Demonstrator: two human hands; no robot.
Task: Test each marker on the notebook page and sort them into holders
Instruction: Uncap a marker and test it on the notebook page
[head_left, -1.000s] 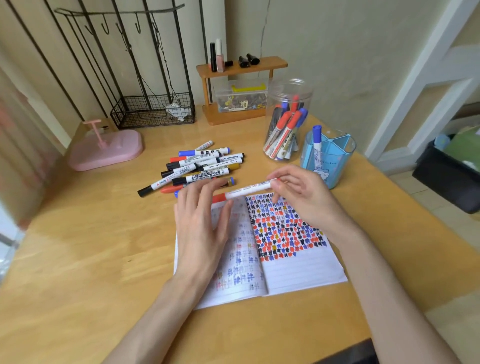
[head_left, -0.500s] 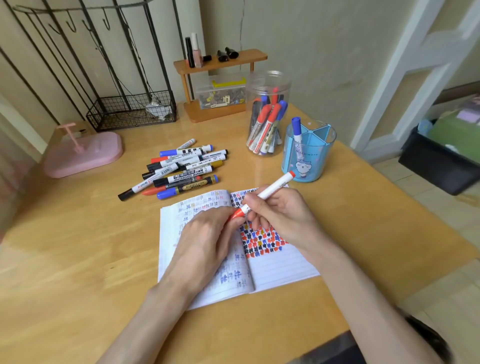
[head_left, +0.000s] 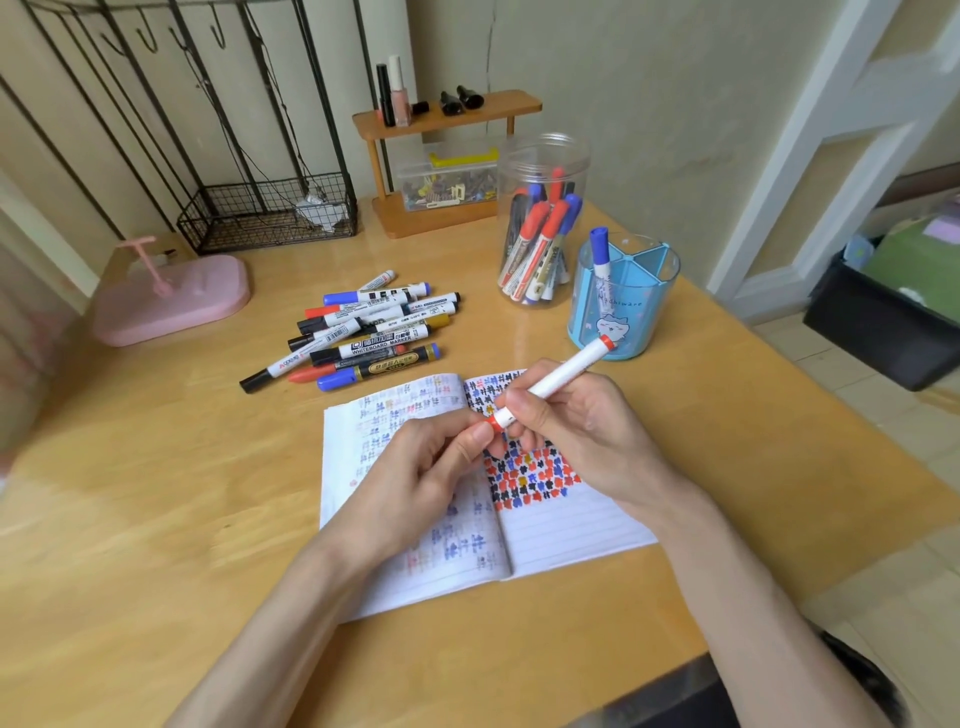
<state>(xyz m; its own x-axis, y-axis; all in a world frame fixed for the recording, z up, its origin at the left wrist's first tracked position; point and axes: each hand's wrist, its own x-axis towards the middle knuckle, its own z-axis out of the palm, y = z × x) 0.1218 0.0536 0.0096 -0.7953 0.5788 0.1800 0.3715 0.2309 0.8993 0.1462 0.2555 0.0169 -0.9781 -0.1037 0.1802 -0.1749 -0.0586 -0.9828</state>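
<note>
The red marker (head_left: 556, 382) is in the middle of the frame, a bit to the right, held slanted over the open notebook (head_left: 571, 530). The right hand (head_left: 576, 431) has its fingers curled round the white middle of it. The left hand (head_left: 415, 478) pinches the red cap (head_left: 491, 422) at the low end. So both hands are closed on the same marker, close together.

The marker looks light and stiff, with smooth plastic that may slip a little. The middle is a good place to hold it, and the cap likely needs a firm pull straight off. The wet tip could leave stains.

Above the notebook, left of middle, lies a pile of markers (head_left: 363, 332) on the worktop (head_left: 156, 519). In the upper right stand a clear jar (head_left: 543, 156) full of markers and a blue holder (head_left: 639, 312) with one blue marker (head_left: 600, 249) in it.
</note>
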